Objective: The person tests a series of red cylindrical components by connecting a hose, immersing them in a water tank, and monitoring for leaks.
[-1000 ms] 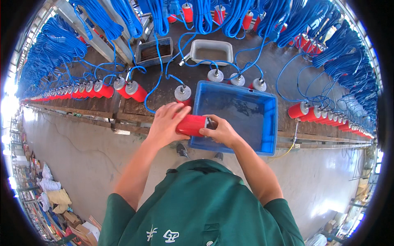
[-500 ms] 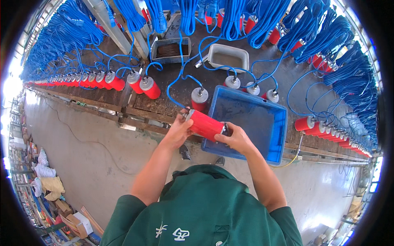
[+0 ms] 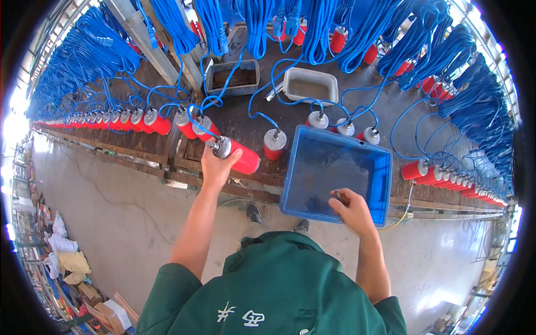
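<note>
My left hand [image 3: 215, 172] is wrapped round a red cylinder [image 3: 246, 162] with a grey metal cap, tilted above the bench's front edge. From its cap a blue cable [image 3: 195, 114] runs back to the left. Over the front of a blue plastic bin [image 3: 386, 184], my right hand [image 3: 354, 211] is closed in a pinch on a small dark piece [image 3: 336, 195], too small to name. Another capped red cylinder [image 3: 274, 146] stands upright just left of the bin. A thin layer of dark liquid appears to cover part of the bin's bottom.
Rows of red cylinders line the bench edge at left [image 3: 138, 120] and right [image 3: 431, 175]. Coiled blue cables [image 3: 258, 28] hang above. A grey tray [image 3: 257, 75] and a whitish tray [image 3: 334, 84] sit farther back. A metal post [image 3: 142, 39] rises at left.
The red cylinder has moved left, its capped end now farther from the bin, held by my left hand alone. My right hand has let go of it and moved right and nearer, over the bin.
</note>
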Action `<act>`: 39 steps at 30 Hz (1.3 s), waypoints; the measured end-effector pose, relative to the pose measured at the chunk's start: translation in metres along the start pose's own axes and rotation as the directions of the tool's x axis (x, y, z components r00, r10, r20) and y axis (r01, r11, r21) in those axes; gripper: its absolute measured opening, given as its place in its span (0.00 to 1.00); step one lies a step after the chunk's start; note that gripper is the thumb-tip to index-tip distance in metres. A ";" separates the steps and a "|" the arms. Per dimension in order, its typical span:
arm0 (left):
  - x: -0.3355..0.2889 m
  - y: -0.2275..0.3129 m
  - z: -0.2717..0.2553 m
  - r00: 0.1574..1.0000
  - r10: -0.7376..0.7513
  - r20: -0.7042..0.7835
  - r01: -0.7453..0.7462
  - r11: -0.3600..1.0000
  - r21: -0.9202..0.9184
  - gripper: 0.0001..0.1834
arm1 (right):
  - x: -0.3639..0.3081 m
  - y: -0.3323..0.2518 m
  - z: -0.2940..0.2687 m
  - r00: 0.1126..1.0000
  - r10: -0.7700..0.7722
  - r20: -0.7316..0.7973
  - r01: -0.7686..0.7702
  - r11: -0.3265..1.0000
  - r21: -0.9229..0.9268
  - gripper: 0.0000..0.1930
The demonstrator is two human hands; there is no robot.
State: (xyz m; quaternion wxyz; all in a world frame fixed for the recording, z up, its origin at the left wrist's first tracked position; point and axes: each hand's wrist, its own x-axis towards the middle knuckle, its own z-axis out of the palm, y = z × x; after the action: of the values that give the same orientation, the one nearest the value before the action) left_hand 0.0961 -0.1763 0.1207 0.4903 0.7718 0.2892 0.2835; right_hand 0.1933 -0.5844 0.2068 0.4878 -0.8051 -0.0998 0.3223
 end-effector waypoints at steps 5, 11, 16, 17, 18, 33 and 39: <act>0.051 -0.009 0.023 0.970 0.237 -0.056 -0.174 0.836 0.521 0.43 | -0.021 0.016 -0.014 0.991 0.012 -0.131 -0.010 1.000 0.015 0.16; 0.072 -0.047 0.048 0.990 0.134 -0.033 -0.093 0.826 0.556 0.44 | -0.033 0.018 -0.010 0.978 0.098 -0.186 -0.087 0.994 0.068 0.16; 0.076 -0.050 0.048 0.988 0.149 -0.038 -0.103 0.825 0.555 0.44 | -0.029 0.030 -0.004 0.970 0.139 -0.202 -0.108 0.982 0.154 0.16; 0.076 -0.050 0.047 0.989 0.147 -0.025 -0.109 0.827 0.551 0.44 | -0.028 0.029 -0.002 0.970 0.138 -0.199 -0.107 0.982 0.155 0.16; 0.077 -0.050 0.046 0.989 0.146 -0.013 -0.115 0.829 0.547 0.44 | -0.026 0.027 0.001 0.973 0.124 -0.195 -0.092 0.982 0.166 0.17; -0.008 -0.021 0.076 0.933 0.357 0.036 -0.350 0.882 0.315 0.48 | -0.036 0.026 -0.020 0.978 0.157 -0.134 -0.120 0.960 0.252 0.16; 0.020 -0.004 0.133 0.901 0.250 0.353 -0.355 0.895 0.272 0.54 | -0.050 0.044 -0.023 0.977 0.131 -0.166 -0.090 0.967 0.237 0.19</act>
State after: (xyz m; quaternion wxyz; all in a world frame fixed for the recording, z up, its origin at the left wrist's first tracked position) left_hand 0.2054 -0.2392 0.0727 0.3426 0.9132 0.1269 0.1803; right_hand 0.1623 -0.6467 0.1979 0.5654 -0.7738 0.0277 0.2842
